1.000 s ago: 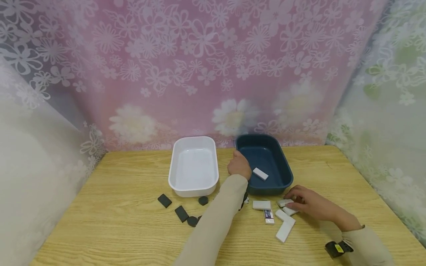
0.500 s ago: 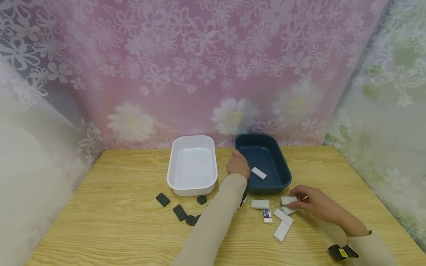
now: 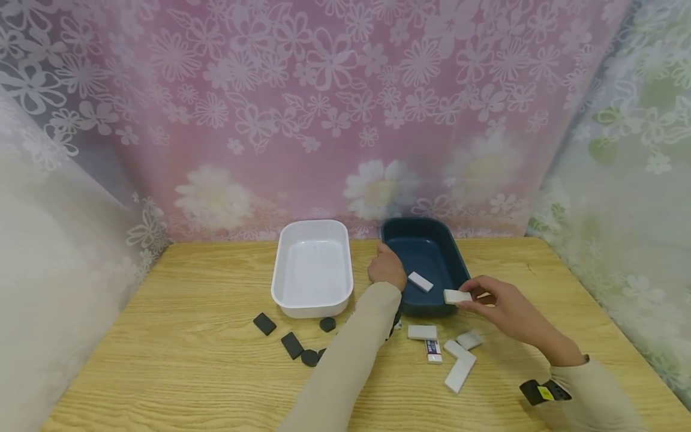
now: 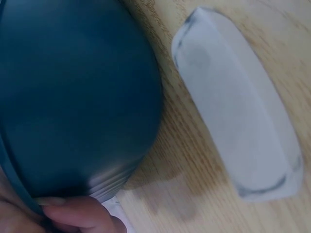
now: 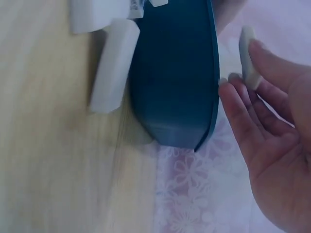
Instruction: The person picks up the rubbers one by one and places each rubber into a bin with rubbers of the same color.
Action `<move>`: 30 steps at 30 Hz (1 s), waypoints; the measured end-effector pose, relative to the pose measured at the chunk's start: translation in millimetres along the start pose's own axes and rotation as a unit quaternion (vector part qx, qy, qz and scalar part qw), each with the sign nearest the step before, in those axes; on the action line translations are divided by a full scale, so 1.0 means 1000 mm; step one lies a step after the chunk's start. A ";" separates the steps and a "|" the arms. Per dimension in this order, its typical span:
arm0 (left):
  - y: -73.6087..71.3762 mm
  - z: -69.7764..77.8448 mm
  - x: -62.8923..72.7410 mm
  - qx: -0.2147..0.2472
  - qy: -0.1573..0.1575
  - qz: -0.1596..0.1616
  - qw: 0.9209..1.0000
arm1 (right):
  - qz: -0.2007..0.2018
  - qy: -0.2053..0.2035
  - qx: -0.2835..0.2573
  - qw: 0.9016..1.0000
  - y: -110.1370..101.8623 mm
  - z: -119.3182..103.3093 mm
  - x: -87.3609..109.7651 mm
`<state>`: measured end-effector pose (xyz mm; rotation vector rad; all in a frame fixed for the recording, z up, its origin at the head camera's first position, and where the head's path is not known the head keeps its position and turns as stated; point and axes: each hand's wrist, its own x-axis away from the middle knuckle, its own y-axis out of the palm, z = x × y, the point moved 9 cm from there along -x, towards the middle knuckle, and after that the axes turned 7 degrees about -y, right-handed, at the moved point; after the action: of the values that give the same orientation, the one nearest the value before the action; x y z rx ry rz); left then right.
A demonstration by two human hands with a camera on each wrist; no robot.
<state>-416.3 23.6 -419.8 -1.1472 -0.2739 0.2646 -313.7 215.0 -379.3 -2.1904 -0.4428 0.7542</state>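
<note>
- Fingers of our right hand (image 3: 507, 309) pinch a small white rectangular block (image 3: 456, 296) near one end, thumb pressed opposite; we probably hold it so to leave its far end free.
- Just ahead of those fingertips, the pinched block is above the near right corner of a dark-blue, rounded, plastic-looking basin (image 3: 426, 255); whether the fingertips touch the rim, we cannot tell.
- Fingers of our left hand (image 3: 387, 268) curl over that basin's left rim and grip its wall, likely to steady it.
- Between the fingers of our two hands, inside the basin, lies a flat white oblong block (image 3: 420, 282).
- Below our right fingers, on the yellowish wood-grained table (image 3: 216, 288), lie a greyish-white block (image 3: 469, 340) and two white slabs (image 3: 460, 375) meeting at an angle. Farther left, a white bar (image 3: 422, 332) meets a white eraser with a dark printed sleeve (image 3: 433, 351).
- Left of our left fingers stands a white, rounded, plastic-looking basin (image 3: 312, 312), with flat black rectangular slabs (image 3: 292, 345) and black many-sided discs (image 3: 309, 358) nearer us; pieces seem grouped by colour. Our left sleeve (image 3: 345, 366) hides some.
</note>
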 end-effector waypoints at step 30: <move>0.007 0.000 -0.006 -0.022 -0.008 0.017 1.000 | -0.030 0.071 0.124 0.989 0.045 0.029 -0.091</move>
<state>-422.6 23.6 -426.5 -1.1939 -0.2752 0.3000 -398.1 154.3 -394.5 -1.9723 -0.3228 0.5836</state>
